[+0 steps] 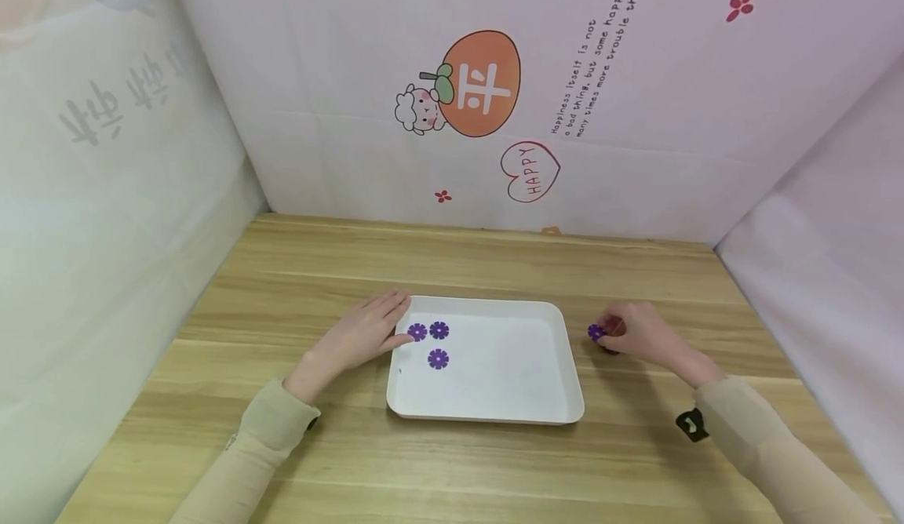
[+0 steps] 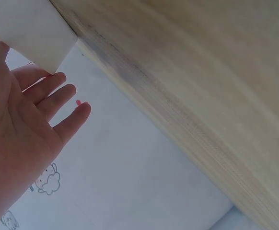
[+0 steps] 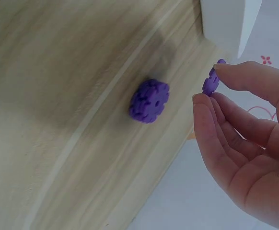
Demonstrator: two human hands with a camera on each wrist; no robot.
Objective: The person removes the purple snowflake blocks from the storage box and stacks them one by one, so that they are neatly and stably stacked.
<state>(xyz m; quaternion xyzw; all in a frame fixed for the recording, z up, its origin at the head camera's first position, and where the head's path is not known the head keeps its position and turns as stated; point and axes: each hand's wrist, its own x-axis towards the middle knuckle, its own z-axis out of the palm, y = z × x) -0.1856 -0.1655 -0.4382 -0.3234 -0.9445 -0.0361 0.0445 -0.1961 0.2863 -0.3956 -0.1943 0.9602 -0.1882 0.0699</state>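
Observation:
A white rectangular tray [image 1: 494, 406] lies on the wooden table, with three purple snowflake discs [image 1: 438, 359] flat in its left part. My left hand [image 1: 363, 334] rests at the tray's far left corner, fingers fairly straight along the rim and thumb reaching over the left wall by one disc. In the left wrist view its fingertips touch the tray wall [image 2: 39, 33]. To the right of the tray, my right hand [image 1: 639, 336] pinches another purple snowflake disc [image 3: 211, 81] between thumb and fingertips. Beside that hand, a short stack of purple discs [image 3: 149, 101] stands on the table.
Wooden table [image 1: 480, 477] surrounds the tray on all sides. A printed white cloth [image 1: 339, 140] hangs behind, and white cloth walls [image 1: 847, 218] close off both sides. A dark green wrist strap [image 1: 692, 424] shows at the right sleeve.

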